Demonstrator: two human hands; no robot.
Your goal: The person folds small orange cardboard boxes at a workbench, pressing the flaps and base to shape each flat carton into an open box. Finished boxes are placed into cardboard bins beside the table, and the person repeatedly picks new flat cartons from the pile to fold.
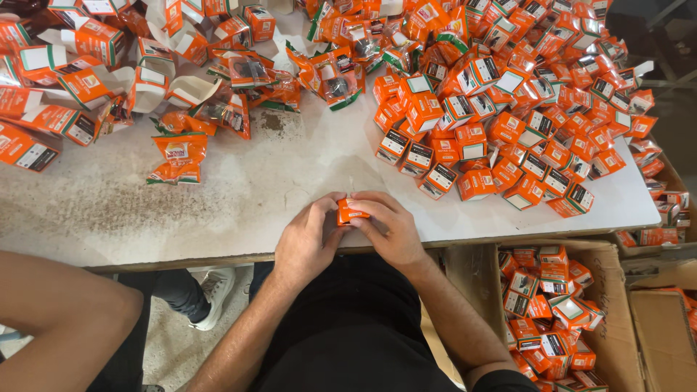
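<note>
Orange box (351,212) in both hands, carton (617,319) holding boxes (552,312)

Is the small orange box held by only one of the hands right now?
No: both the left hand and right hand grip the small orange box.

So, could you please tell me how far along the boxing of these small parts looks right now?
Done: a large heap of closed orange boxes on the white table, more in the cardboard carton below. In hand: the left hand and right hand together pinch one small orange box at the table edge. Left: orange sachets and flat, unfolded boxes at the far left.
</note>
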